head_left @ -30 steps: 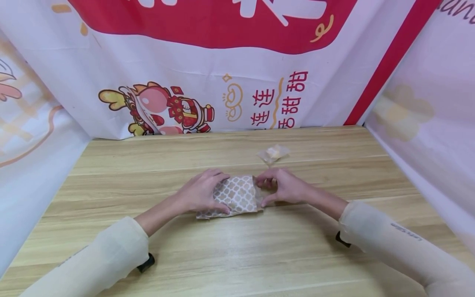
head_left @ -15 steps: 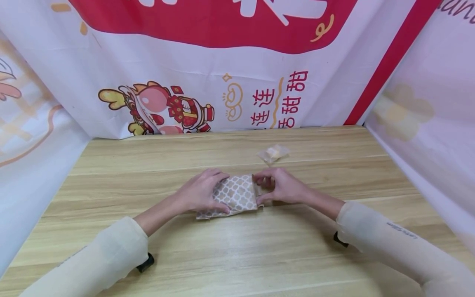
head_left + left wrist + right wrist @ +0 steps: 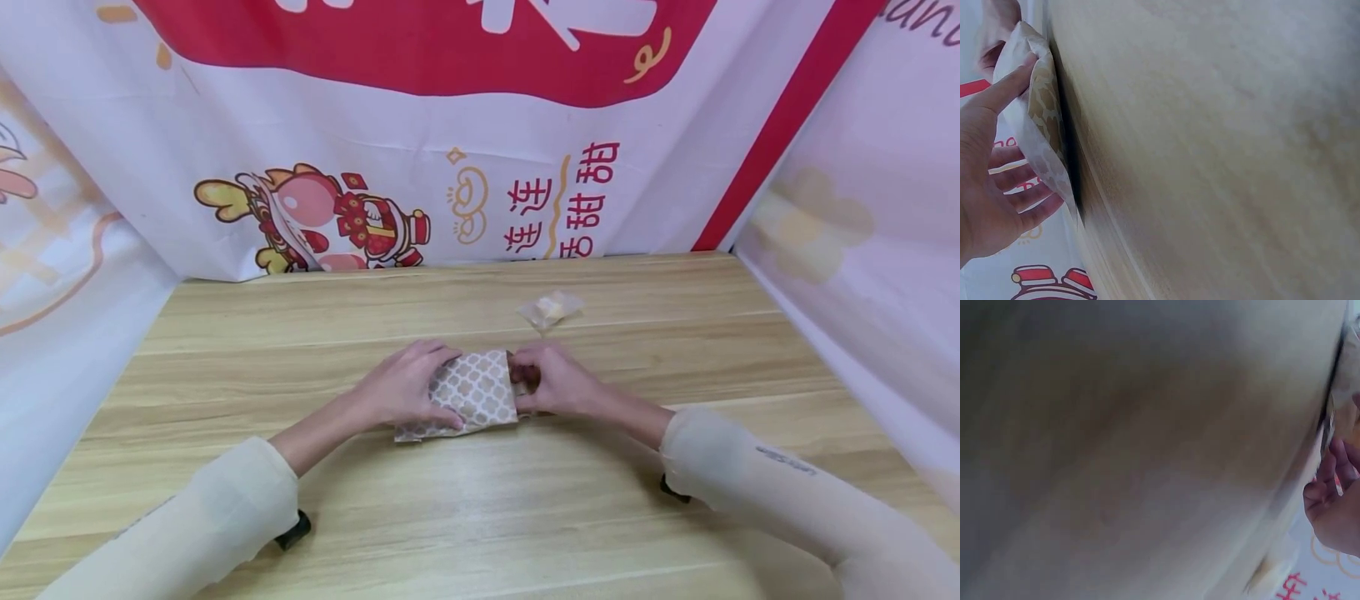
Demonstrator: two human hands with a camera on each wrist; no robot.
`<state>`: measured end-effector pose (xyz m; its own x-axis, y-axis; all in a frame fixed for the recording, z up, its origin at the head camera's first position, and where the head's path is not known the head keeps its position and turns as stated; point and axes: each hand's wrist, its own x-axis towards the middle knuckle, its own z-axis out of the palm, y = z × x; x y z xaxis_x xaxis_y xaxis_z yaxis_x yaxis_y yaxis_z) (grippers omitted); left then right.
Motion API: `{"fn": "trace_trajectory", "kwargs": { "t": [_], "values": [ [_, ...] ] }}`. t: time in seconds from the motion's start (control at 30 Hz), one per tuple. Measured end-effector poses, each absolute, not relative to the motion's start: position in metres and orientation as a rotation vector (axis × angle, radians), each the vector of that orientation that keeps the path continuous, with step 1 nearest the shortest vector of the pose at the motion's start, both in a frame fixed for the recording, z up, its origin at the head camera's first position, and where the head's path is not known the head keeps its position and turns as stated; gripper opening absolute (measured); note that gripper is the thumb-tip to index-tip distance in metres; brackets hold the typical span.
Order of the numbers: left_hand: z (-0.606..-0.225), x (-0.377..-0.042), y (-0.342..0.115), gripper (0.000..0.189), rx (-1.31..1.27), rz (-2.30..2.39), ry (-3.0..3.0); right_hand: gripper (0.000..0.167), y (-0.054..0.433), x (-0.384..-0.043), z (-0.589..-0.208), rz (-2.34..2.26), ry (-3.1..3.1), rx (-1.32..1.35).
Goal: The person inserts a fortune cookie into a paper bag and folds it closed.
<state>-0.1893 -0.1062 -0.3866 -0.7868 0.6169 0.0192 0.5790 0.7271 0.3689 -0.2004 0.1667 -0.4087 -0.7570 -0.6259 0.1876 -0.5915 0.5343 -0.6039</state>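
A paper bag (image 3: 480,387) with a white lattice print lies flat on the wooden table in the head view. My left hand (image 3: 408,387) grips its left part, thumb along the near edge and fingers at the far edge. In the left wrist view, the left thumb lies over the bag (image 3: 1044,103) and the fingers spread along its side. At the bag's right end, my right hand (image 3: 558,383) has curled fingers and thumb right at the mouth, fingertips partly hidden there. I cannot tell whether they pinch anything. The right wrist view shows this hand (image 3: 1338,500) at its edge.
A small clear packet (image 3: 551,310) with pale contents lies beyond the right hand. The wooden table (image 3: 450,517) ends at a printed cloth backdrop (image 3: 652,183), with white cloth sides at left and right.
My right hand has moved left, its fingertips going further into the bag's mouth. My left hand keeps its grip, and the clear packet stays in place.
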Motion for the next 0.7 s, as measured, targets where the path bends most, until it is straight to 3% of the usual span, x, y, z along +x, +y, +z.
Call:
{"fn": "trace_trajectory", "kwargs": {
  "t": [0.1,0.23,0.47,0.7],
  "values": [
    [-0.386,-0.19,-0.107,0.104,0.976,0.552,2.823,0.022,0.161,-0.201,-0.411,-1.08,2.694,-1.075],
    [-0.384,-0.189,-0.108,0.104,0.974,0.554,2.827,0.022,0.161,-0.202,-0.408,-1.129,2.644,-1.062],
    [-0.383,-0.188,-0.108,0.104,0.979,0.547,2.831,0.048,0.172,-0.203,-0.398,-1.115,2.618,-1.022],
    [-0.382,-0.188,-0.109,0.104,0.987,0.538,2.837,0.058,0.184,-0.206,-0.391,-1.139,2.638,-1.014]
  ]
}}
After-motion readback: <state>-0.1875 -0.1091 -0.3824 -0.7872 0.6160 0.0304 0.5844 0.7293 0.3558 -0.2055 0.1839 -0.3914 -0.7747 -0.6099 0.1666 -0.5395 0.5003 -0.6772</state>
